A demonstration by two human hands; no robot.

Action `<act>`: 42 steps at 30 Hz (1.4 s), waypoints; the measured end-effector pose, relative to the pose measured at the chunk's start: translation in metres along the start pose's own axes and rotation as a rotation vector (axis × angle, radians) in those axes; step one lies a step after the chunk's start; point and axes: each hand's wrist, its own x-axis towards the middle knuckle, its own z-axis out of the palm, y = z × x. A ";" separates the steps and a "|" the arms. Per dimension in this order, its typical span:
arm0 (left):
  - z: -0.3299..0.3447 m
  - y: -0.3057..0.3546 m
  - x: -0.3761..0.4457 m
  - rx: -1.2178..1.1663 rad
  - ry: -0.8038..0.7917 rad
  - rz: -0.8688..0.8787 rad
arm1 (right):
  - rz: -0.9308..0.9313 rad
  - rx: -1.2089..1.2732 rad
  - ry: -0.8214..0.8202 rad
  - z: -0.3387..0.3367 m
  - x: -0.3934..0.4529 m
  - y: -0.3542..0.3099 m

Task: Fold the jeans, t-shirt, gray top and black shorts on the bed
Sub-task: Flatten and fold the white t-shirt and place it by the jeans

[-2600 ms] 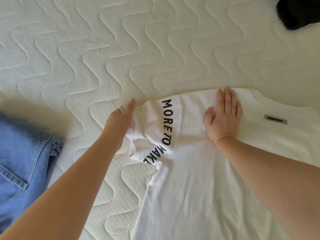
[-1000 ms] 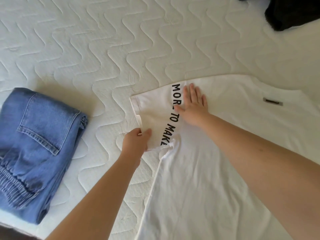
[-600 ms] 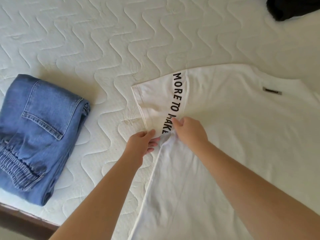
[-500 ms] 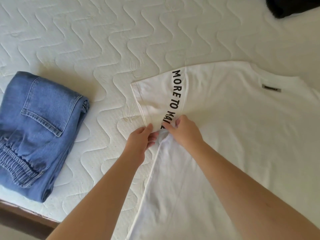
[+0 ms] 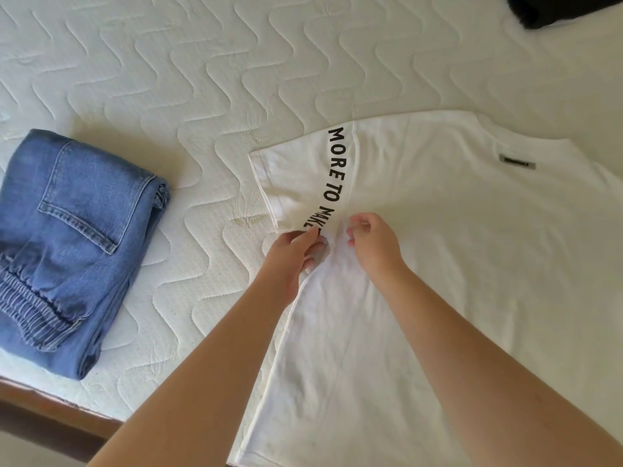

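A white t-shirt (image 5: 472, 237) lies flat on the bed, back side up, with black lettering along its left sleeve (image 5: 296, 183) and a small grey label near the collar. My left hand (image 5: 293, 254) pinches the sleeve's lower corner at the armpit. Just to its right, my right hand (image 5: 374, 244) hovers over the shirt with curled fingers; I cannot tell whether it pinches fabric. Folded blue jeans (image 5: 74, 244) lie at the left. A black garment (image 5: 559, 8) shows at the top right corner.
The white quilted mattress (image 5: 202, 79) stretches across the far side. Its near edge and a dark wooden bed frame (image 5: 43, 416) run along the bottom left.
My right hand left the sleeve's lettering and came down to the armpit beside my left hand. The sleeve now lies flatter. The view has shifted so more of the jeans shows.
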 end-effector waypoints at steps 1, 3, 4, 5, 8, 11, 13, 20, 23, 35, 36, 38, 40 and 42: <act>0.001 -0.001 -0.002 -0.012 0.009 0.019 | 0.023 -0.013 0.014 0.000 0.000 0.000; 0.004 -0.003 -0.006 -0.052 0.014 0.033 | 0.060 -0.055 0.010 0.002 0.000 0.000; 0.005 -0.006 -0.008 -0.063 0.017 0.035 | 0.066 -0.079 -0.007 0.003 0.000 -0.002; 0.006 -0.009 -0.010 -0.034 0.029 0.043 | 0.065 -0.099 -0.028 0.004 -0.001 -0.003; 0.005 -0.019 -0.016 0.171 0.072 0.075 | 0.036 -0.139 -0.064 0.008 -0.002 -0.005; -0.006 -0.028 -0.022 0.196 0.148 0.095 | -0.043 -0.258 -0.042 0.012 0.000 -0.002; -0.015 -0.029 -0.023 0.279 0.272 0.136 | -0.088 -0.401 -0.002 0.011 -0.002 -0.001; -0.028 0.013 0.011 0.589 0.501 0.415 | -0.190 -0.680 0.078 0.003 0.001 -0.006; -0.025 0.041 0.039 0.803 0.454 0.510 | -0.221 -0.691 0.019 0.002 0.004 -0.012; -0.022 0.128 0.090 1.016 0.415 0.257 | -0.217 -0.279 -0.060 0.018 0.015 -0.046; -0.018 0.131 0.082 0.955 0.359 0.318 | -0.193 -0.164 -0.100 0.016 0.015 -0.048; -0.003 0.137 0.064 0.884 0.217 0.393 | -0.208 -0.014 -0.246 0.010 0.011 -0.051; 0.019 0.141 0.044 0.861 0.039 0.418 | -0.285 0.068 -0.382 0.005 0.002 -0.051; 0.045 0.142 0.027 0.866 -0.112 0.408 | -0.340 0.133 -0.406 0.003 -0.012 -0.051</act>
